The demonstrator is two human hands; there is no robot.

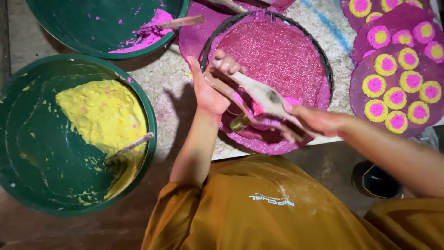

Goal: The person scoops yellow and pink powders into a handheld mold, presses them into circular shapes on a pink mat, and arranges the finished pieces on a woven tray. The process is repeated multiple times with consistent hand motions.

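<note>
Wooden spatulas [259,95] cross between my two hands, smeared with pink paste, and they sit right over the near edge of the round pink-stained woven tray [277,60]. My left hand [210,88] grips the upper ends: the fingers [226,65] are curled shut around the wood, thumb pointing up toward the far side. My right hand [319,121] comes in from the right and closes on the lower end of the pale spatula; its fingers are wrapped around the handle, though the tips are hidden beneath and I cannot tell exactly how they lie. A blob of pink paste [259,110] clings between the blades, just below my left fingers.

Left of my left hand, well apart, stands a big green basin [27,139] holding yellow paste [104,113] with a stick [132,146] leaning in it. Beyond that, above my left fingers and to the left, a second green basin [83,28] holds pink paste [148,34] and another wooden stick [178,22]. Beyond my right hand, on the far right, more pink trays [365,69] carry rows of round yellow cakes with pink centres [397,97]. All of it rests on a pale speckled bench [162,83]. My mustard-coloured shirt [259,208] fills the near side.
</note>
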